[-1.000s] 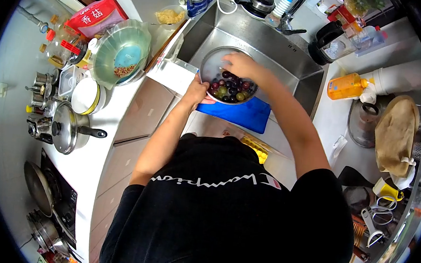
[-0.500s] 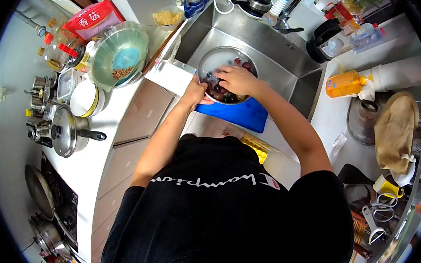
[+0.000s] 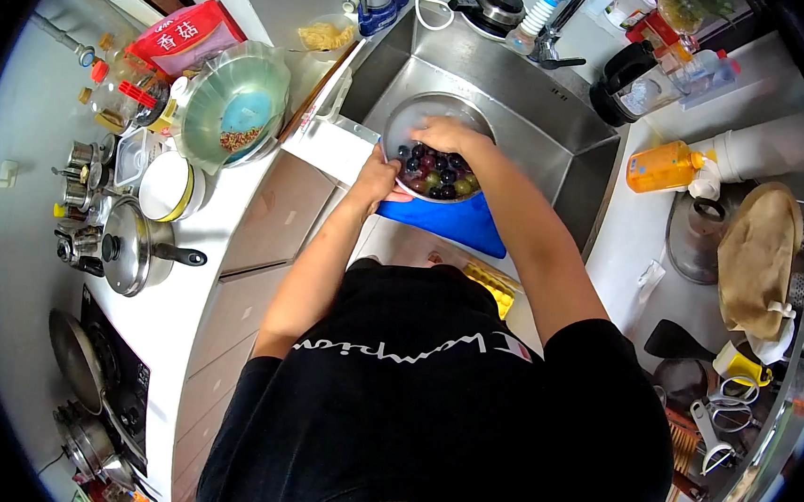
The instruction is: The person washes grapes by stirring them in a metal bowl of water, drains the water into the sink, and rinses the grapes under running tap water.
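- What could go wrong first, in my judgement: the steel bowl (image 3: 477, 115), at the upper centre of the frame, could tip or slide if the left hand (image 3: 376, 181) lost its hold on a wet rim while the right hand (image 3: 444, 134) pushed against the contents.
- The grapes (image 3: 437, 171) bunch toward the bowl's lower-right part in the frame, near the rim; a brisk sweep that way could send some over the edge onto the blue cloth or mat (image 3: 447, 224) just below.
- Cloudy liquid in the bowl could slop out for the same reason, and a grape pinched hard between fingers and wall could split.
- The right hand is inside the bowl's upper half, fingers bent downward; its fingertips are hidden, so I cannot tell whether they close on a grape.
- The grapes, dark purple, red and green, lie just below the right hand in the frame, the nearest apparently touching it.
- The left hand grips the bowl's lower-left rim.
- The bowl sits over the sink's (image 3: 535, 115) lower edge; what supports it underneath is hidden.
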A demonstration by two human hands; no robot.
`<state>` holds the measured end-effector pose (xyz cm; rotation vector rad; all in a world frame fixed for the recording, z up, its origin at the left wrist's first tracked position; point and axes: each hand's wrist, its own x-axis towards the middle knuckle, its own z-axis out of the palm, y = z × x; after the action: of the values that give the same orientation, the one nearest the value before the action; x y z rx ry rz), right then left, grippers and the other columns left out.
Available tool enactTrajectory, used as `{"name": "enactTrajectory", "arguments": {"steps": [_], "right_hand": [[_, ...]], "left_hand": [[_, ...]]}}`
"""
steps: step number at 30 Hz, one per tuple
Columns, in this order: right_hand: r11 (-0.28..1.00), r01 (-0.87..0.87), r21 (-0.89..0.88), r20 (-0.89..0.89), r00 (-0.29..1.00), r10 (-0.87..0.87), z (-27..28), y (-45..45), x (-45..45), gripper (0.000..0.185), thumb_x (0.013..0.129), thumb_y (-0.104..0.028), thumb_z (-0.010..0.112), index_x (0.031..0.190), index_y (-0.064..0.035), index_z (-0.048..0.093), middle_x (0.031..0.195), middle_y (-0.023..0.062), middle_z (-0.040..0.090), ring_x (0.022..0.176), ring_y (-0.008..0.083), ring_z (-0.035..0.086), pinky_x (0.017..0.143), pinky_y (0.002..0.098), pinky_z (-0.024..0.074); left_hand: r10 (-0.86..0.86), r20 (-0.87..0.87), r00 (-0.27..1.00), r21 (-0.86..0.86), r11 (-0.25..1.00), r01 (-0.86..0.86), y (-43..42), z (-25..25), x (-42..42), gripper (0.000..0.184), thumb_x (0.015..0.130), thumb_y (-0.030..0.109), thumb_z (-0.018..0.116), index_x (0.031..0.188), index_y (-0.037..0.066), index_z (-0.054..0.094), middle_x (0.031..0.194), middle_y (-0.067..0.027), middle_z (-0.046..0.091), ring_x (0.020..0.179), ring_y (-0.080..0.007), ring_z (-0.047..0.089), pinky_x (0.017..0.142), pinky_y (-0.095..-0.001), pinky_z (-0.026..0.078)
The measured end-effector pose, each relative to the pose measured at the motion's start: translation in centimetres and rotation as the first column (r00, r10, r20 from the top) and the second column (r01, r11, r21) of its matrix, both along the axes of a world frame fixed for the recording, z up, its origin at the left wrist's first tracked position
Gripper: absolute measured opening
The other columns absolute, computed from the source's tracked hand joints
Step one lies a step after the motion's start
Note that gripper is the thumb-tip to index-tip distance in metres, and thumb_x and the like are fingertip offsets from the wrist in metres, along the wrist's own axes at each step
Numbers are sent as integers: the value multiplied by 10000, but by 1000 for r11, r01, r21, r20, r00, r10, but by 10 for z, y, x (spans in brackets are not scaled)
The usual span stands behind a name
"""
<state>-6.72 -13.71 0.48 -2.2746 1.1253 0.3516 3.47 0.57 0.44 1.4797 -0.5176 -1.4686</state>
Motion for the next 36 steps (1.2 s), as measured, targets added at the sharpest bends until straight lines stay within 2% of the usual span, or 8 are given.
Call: {"name": "enactTrajectory", "arguments": {"steps": [6,7,10,17,19,24,27,36], "right_hand": [[952,-290,-95,65,953,297,22,20,-22,428,855,-361,325,1112,-79,519,1066,184,537,993,335,506,873,410,372],[949,-279,-150,171,938,302,28,25,-31,372,851,-295,349,1087,-72,530,1039,182,544,971,331,514,856,414,382],[914,-383,-134,84,914,396,37,15,-41,354,835,-289,425,1122,-103,516,1087,159,518,1002,312,492,864,384,380],[929,-214,-301,135,955,263,10,5,9,388,801,-324,430,1107,-107,529,1074,147,538,1009,306,503,873,396,383],[990,-114,-88,58,991,119,8,13,24,407,786,-382,429,1076,-124,552,1125,140,520,1036,309,491,887,398,373],[969,-232,-85,-77,971,226,22,29,17,397,782,-405,426,1044,-144,571,1106,151,530,1027,311,501,875,404,380],[899,-328,-291,104,923,370,16,30,-5,339,780,-357,455,993,-129,587,977,172,567,946,321,532,832,415,403],[886,-265,-380,205,910,360,24,39,-6,294,723,-232,553,1002,-141,582,1045,99,540,990,281,492,859,391,377]], "left_hand": [[1,9,1000,-7,1000,-1,2,5,-2,405,835,44,354,1224,109,265,966,-179,541,647,-243,616,437,-321,545],[-1,21,1000,-26,1000,1,1,6,-2,405,836,44,355,1225,110,261,972,-180,539,654,-246,617,437,-320,545],[-3,7,1000,-5,1000,3,1,6,-2,404,834,36,353,1222,105,264,973,-185,538,660,-247,617,437,-320,545],[-15,-16,1000,-21,1000,15,1,0,0,389,837,37,349,1213,98,269,951,-179,545,658,-252,618,442,-324,547],[-21,-15,1000,-8,1000,21,0,2,0,390,835,34,352,1211,91,268,941,-177,548,649,-251,617,440,-322,547],[-1,-17,1000,-10,1000,1,0,0,0,390,827,24,356,1204,76,276,938,-176,543,636,-245,615,434,-322,546],[-3,-10,1000,-25,1000,3,1,2,0,402,821,21,363,1209,72,272,932,-172,539,629,-241,613,435,-325,546],[8,-16,1000,-16,1000,-8,1,2,0,435,811,30,387,1226,86,271,936,-168,539,631,-232,610,428,-323,544]]}}
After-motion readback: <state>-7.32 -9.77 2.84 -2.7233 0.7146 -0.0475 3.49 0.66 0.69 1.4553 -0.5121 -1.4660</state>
